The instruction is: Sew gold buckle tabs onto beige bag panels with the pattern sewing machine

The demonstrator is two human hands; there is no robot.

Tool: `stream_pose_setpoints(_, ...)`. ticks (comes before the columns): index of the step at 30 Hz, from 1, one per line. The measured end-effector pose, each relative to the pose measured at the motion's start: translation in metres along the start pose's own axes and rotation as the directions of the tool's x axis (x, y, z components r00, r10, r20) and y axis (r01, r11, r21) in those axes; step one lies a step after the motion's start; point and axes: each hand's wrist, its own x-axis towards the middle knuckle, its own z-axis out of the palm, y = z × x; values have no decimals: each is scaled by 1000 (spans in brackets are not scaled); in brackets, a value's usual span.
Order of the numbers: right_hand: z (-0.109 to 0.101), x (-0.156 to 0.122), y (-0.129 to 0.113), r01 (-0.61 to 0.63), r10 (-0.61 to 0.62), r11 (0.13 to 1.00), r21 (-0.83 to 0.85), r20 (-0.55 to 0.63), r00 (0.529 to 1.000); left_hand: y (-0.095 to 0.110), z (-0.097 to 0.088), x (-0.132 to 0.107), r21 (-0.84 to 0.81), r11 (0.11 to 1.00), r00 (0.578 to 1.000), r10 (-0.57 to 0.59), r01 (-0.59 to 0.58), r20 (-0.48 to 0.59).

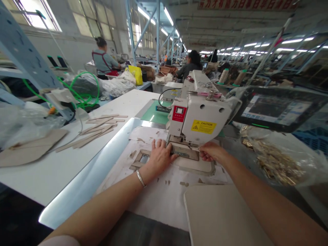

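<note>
Pale panel (220,215) lying untouched toward surface's (99,160) near edge — left hand (161,155) pressing flat, right hand (210,151) curling, grip unclear — piece (196,165) under machine (192,114) seemingly midway.

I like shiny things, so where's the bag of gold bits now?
In the head view, the clear bag of gold-coloured bits lies on the right side, just below the dark-framed screen and to the right of the right hand.
</note>
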Motion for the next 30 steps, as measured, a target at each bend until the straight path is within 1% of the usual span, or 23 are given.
stream_pose_setpoints(5,-21,4,16,-1,2,1000,17,-15,1000,17,1,1,-29,999,1000,23,-23,18)
stream_pose_setpoints(13,-49,0,36,-10,12,999,41,-50,999,37,-11,-11,-129,988,990,97,-84,101)
stream_pose_setpoints(18,-67,4,55,13,-8,997,71,-67,998,48,-16,-15,-178,977,982,143,-119,127)
stream_pose_setpoints(21,-74,10,66,-4,10,997,79,-76,997,54,-20,-16,-223,968,980,146,-113,134)
stream_pose_setpoints(24,-76,17,73,26,-18,995,95,-82,996,65,-24,-18,-256,957,975,176,-138,133)
stream_pose_setpoints(26,-75,20,75,46,-37,994,101,-89,995,79,-19,-21,-277,936,959,258,-217,120)
stream_pose_setpoints(27,-75,21,75,54,-45,993,101,-93,995,88,-11,-23,-284,919,942,315,-273,113)
stream_pose_setpoints(29,-73,22,76,68,-59,993,97,-97,994,111,14,-23,-277,882,899,423,-381,111)
stream_pose_setpoints(30,-72,23,76,74,-65,993,93,-98,993,124,31,-22,-255,877,889,444,-406,111)
